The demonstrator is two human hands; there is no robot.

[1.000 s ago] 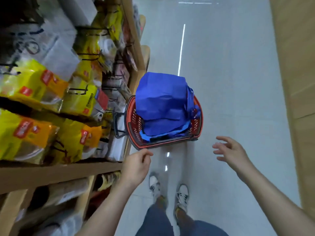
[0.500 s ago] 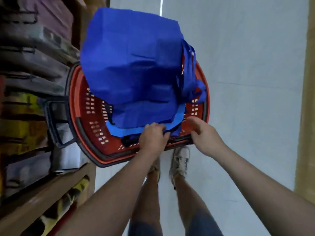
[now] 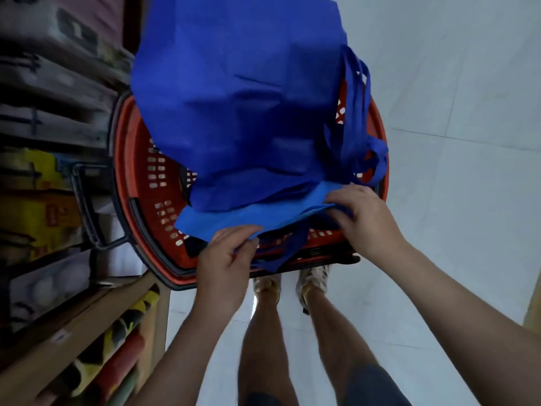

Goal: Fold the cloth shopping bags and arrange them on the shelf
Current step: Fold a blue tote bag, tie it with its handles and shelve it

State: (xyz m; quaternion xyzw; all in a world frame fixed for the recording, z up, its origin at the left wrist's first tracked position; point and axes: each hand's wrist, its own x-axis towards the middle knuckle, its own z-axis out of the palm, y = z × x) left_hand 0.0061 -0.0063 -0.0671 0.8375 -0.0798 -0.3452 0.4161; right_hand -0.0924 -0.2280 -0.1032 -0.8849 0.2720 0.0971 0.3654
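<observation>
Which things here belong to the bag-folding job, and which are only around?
Job: dark blue bags; lighter blue bag, gripped by left hand and right hand; red basket.
Around: yellow packets; shelf boards.

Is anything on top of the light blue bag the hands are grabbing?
Yes. A pile of dark blue bags lies on the light blue bag, which the left hand and right hand hold by its near edge.

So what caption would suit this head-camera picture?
Both hands, left and right, grip a light blue bag beneath darker bags in a red basket.
</observation>
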